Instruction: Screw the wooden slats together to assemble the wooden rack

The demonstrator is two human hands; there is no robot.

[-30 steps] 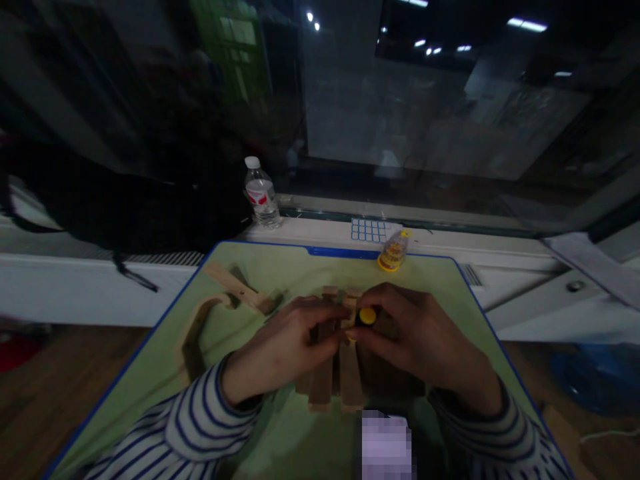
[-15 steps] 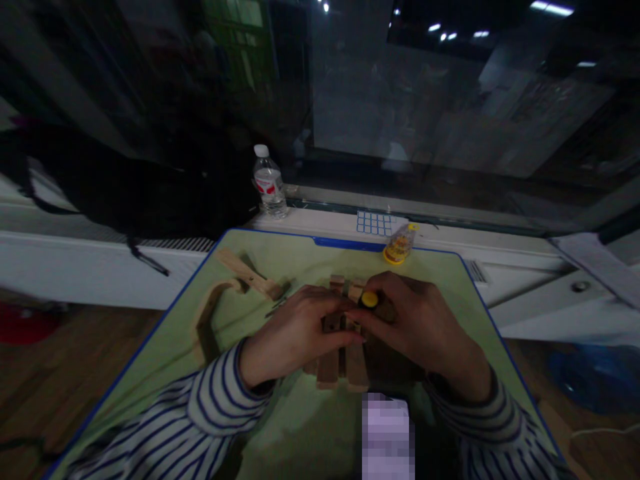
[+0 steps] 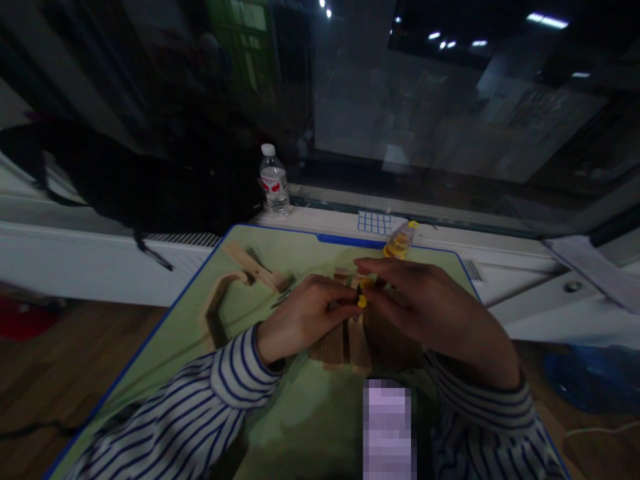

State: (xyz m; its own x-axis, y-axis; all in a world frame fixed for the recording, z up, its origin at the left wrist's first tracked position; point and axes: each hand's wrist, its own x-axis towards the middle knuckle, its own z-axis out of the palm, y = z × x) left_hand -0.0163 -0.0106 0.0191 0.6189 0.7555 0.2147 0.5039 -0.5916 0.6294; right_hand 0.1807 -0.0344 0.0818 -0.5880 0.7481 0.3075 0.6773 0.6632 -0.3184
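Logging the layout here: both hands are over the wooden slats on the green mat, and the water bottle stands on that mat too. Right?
Not quite: the head view shows the water bottle on the white ledge beyond the green mat. The left hand and right hand are over the wooden slats on the mat.

Two grips: left grip (image 3: 305,319), right grip (image 3: 436,312). One small yellow piece (image 3: 363,301) sits between them. At least two wooden slats (image 3: 334,348) lie beneath; others may be hidden. There are two loose wooden parts far left: one curved piece (image 3: 213,293) and one straight bar (image 3: 253,265). Two bottles stand far: one water bottle (image 3: 274,181), one yellow bottle (image 3: 399,244). One tabletop (image 3: 300,413).
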